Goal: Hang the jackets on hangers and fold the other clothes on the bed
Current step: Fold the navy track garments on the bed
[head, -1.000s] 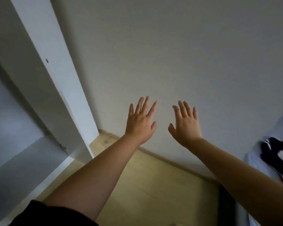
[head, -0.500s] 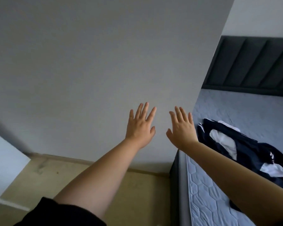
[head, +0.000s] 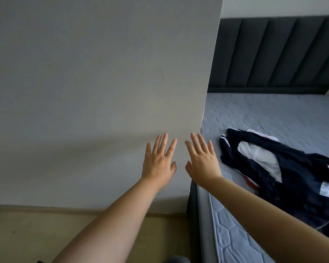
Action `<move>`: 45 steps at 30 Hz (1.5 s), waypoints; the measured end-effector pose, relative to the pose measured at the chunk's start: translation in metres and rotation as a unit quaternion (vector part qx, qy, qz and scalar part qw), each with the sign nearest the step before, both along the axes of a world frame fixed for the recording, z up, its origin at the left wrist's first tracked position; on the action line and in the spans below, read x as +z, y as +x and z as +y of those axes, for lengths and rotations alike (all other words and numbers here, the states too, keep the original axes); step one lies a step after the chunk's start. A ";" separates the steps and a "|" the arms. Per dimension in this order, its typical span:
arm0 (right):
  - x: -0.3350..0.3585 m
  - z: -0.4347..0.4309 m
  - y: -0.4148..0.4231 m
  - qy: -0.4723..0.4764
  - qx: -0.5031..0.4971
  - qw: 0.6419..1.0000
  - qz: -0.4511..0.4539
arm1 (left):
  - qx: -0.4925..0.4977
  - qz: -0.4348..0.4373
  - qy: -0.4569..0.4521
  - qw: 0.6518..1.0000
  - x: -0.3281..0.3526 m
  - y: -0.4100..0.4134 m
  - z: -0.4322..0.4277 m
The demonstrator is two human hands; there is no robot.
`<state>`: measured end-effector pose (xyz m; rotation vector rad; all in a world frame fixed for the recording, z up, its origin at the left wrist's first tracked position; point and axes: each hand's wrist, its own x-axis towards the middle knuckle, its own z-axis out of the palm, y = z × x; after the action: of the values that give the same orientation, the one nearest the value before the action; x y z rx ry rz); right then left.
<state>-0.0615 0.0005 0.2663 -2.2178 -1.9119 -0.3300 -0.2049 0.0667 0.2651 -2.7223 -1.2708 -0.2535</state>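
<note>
A plain grey wall (head: 84, 92) fills left and centre, pale wooden floor (head: 46, 234) lower left, dark padded headboard (head: 273, 54) upper right above a quilted blue-grey mattress (head: 273, 111).

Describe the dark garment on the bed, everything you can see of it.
The navy garment lies crumpled on the quilted grey-blue mattress, close to its edge. It looks like soft fabric, with white inner patches showing, white stripes at one end and a small red bit at its rim. Its far side runs out of frame. Only the mattress touches it; the right hand hovers apart.
</note>
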 end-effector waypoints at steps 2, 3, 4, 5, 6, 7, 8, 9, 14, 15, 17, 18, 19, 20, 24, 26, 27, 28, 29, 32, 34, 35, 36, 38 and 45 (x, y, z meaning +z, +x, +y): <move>-0.034 0.000 0.006 0.003 0.007 1.000 -0.012 | 0.002 0.003 0.009 1.000 -0.031 0.004 -0.001; -0.049 0.001 0.010 0.012 0.007 1.000 -0.012 | 0.003 0.003 0.017 1.000 -0.045 0.008 -0.001; -0.062 0.001 0.015 0.023 0.005 1.000 -0.010 | 0.003 0.001 0.026 1.000 -0.058 0.013 0.000; -0.075 -0.001 0.021 0.031 0.000 0.999 -0.008 | 0.003 -0.004 0.032 0.999 -0.070 0.019 0.000; -0.087 -0.002 0.028 0.035 -0.003 0.999 -0.005 | 0.003 -0.012 0.036 0.999 -0.082 0.026 -0.001; -0.099 -0.005 0.035 0.036 -0.005 0.999 -0.002 | 0.003 -0.019 0.040 0.999 -0.093 0.034 -0.003; -0.111 -0.009 0.044 0.033 -0.008 0.999 0.001 | 0.003 -0.024 0.041 0.999 -0.104 0.043 -0.006; -0.123 -0.014 0.053 0.024 -0.013 1.000 0.005 | 0.004 -0.028 0.038 0.999 -0.115 0.053 -0.012; -0.168 -0.054 0.114 -0.005 -0.039 0.999 0.030 | -0.009 -0.022 0.025 0.999 -0.160 0.116 -0.050; -0.174 -0.061 0.124 -0.009 -0.046 0.998 0.043 | -0.014 -0.022 0.022 0.999 -0.164 0.126 -0.055; -0.189 -0.082 0.150 -0.015 -0.067 0.995 0.079 | -0.035 -0.024 0.009 0.999 -0.177 0.156 -0.073; -0.197 -0.094 0.164 -0.026 -0.078 0.992 0.091 | -0.045 -0.027 -0.007 0.999 -0.185 0.172 -0.084; -0.208 -0.106 0.178 -0.043 -0.094 0.990 0.097 | -0.055 -0.027 -0.025 0.998 -0.193 0.186 -0.096; -0.219 -0.117 0.192 -0.063 -0.115 0.986 0.103 | -0.064 -0.024 -0.041 0.997 -0.203 0.200 -0.108; -0.264 -0.163 0.239 -0.167 -0.217 0.951 0.146 | -0.080 -0.006 -0.104 0.991 -0.246 0.236 -0.146; -0.283 -0.184 0.255 -0.226 -0.260 0.925 0.158 | -0.080 0.004 -0.147 0.986 -0.265 0.247 -0.161; -0.291 -0.194 0.261 -0.253 -0.280 0.911 0.170 | -0.080 0.017 -0.168 0.982 -0.272 0.250 -0.168; -0.299 -0.203 0.266 -0.272 -0.300 0.895 0.186 | -0.085 0.034 -0.191 0.977 -0.279 0.252 -0.174; -0.305 -0.213 0.270 -0.280 -0.318 0.882 0.205 | -0.094 0.053 -0.219 0.970 -0.285 0.254 -0.181; -0.321 -0.232 0.279 -0.241 -0.337 0.886 0.207 | -0.117 0.080 -0.317 0.938 -0.301 0.256 -0.191; -0.325 -0.233 0.284 -0.207 -0.339 0.892 0.216 | -0.104 0.075 -0.378 0.917 -0.307 0.257 -0.191; -0.324 -0.230 0.288 -0.196 -0.340 0.889 0.236 | -0.089 0.066 -0.407 0.907 -0.309 0.258 -0.189; -0.323 -0.227 0.292 -0.184 -0.340 0.883 0.268 | -0.071 0.055 -0.431 0.898 -0.312 0.260 -0.187; -0.319 -0.221 0.298 -0.164 -0.323 0.875 0.321 | -0.032 0.024 -0.469 0.882 -0.316 0.263 -0.182; -0.307 -0.200 0.263 -0.205 -0.131 0.861 0.447 | 0.113 -0.249 -0.581 0.767 -0.313 0.280 -0.170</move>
<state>0.2015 -0.1992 -0.0405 -2.2290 -1.2201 0.9993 0.0755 -0.1029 -0.0482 -3.4951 -2.5913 -0.1967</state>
